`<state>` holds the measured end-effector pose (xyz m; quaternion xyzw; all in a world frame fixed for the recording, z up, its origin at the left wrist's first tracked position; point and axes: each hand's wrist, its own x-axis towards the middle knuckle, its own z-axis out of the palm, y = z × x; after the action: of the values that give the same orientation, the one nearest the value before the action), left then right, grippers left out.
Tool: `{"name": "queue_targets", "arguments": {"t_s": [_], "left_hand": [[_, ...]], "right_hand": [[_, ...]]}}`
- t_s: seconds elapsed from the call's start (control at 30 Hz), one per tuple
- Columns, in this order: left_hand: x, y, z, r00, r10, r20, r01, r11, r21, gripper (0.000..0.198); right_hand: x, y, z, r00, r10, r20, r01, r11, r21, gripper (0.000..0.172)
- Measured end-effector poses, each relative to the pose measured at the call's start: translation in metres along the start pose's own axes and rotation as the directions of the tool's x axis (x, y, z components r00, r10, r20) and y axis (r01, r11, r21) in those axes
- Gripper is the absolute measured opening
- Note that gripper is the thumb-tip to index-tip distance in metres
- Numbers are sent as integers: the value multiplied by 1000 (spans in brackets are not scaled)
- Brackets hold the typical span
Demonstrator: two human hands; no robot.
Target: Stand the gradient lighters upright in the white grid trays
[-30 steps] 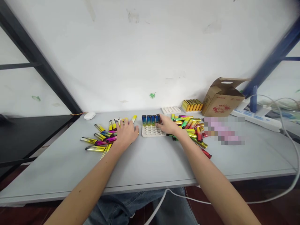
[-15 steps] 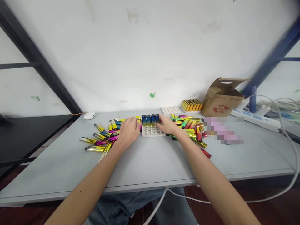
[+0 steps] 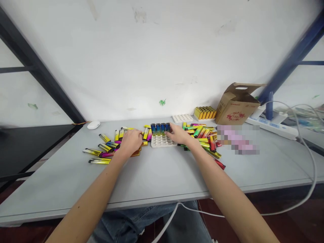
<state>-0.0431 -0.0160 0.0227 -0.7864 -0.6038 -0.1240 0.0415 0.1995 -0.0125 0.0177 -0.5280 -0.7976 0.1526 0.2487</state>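
A white tray with round holes point(image 3: 162, 142) lies on the grey table point(image 3: 162, 175). Several blue lighters point(image 3: 158, 129) stand in its back row. My left hand point(image 3: 130, 141) rests on the left pile of yellow and pink lighters point(image 3: 106, 148), fingers curled down over one of them. My right hand point(image 3: 178, 134) is at the tray's right end, its fingertips closed on the rightmost standing blue lighter. A second pile of coloured lighters point(image 3: 202, 133) lies just right of that hand. One yellow-pink lighter point(image 3: 148, 134) leans at the tray's left edge.
At the back stand an empty white tray point(image 3: 182, 118), a tray of yellow lighters point(image 3: 204, 113) and an open cardboard box point(image 3: 235, 108). A white mouse point(image 3: 93, 125) sits far left. A power strip point(image 3: 273, 126) and white cable point(image 3: 303, 148) lie right.
My left hand went right to the tray's left edge, then drew back left onto the pile. A yellow-pink lighter now lies beside the tray. My right hand stayed put.
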Motion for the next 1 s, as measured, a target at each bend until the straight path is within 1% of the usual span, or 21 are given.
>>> {"name": "queue_targets", "arguments": {"t_s": [0.13, 0.23, 0.3, 0.5, 0.7, 0.77, 0.83, 0.87, 0.93, 1.0], "left_hand": [[6, -13, 9, 999, -9, -33, 6, 998, -68, 47], [6, -15, 12, 999, -11, -39, 8, 996, -91, 50], [5, -13, 12, 999, -26, -25, 24, 997, -69, 50], [5, -15, 14, 999, -36, -37, 37, 999, 28, 42], [5, -17, 13, 995, -102, -19, 102, 995, 14, 33], [4, -15, 10, 994, -106, -37, 106, 994, 15, 31], [2, -12, 6, 991, -104, -81, 105, 994, 5, 31], [2, -11, 4, 988, -107, -110, 106, 994, -9, 31], [1, -9, -1, 977, -108, -184, 97, 993, -68, 32], [1, -6, -4, 957, -86, -277, 40, 985, -165, 33]], "right_hand": [[-1, 0, 0, 1000, 15, 1, -15, 1000, 12, 12], [-1, 0, -1, 1000, 10, 1, -10, 1000, 13, 12], [-1, 0, -1, 1000, 10, 4, -10, 1000, 6, 13], [-2, -3, -1, 1000, 13, 3, -13, 1000, -1, 13], [-4, -6, -4, 1000, 18, 16, -18, 1000, -9, 15], [-4, -8, -5, 1000, 22, 17, -21, 1000, -10, 20], [-4, -10, -5, 999, 43, 29, -43, 999, 3, 29], [-4, -10, -5, 997, 62, 35, -62, 998, 11, 35], [-4, -11, -4, 994, 105, 38, -107, 994, 35, 54], [-3, -10, -3, 990, 140, 19, -142, 987, 77, 72]]}}
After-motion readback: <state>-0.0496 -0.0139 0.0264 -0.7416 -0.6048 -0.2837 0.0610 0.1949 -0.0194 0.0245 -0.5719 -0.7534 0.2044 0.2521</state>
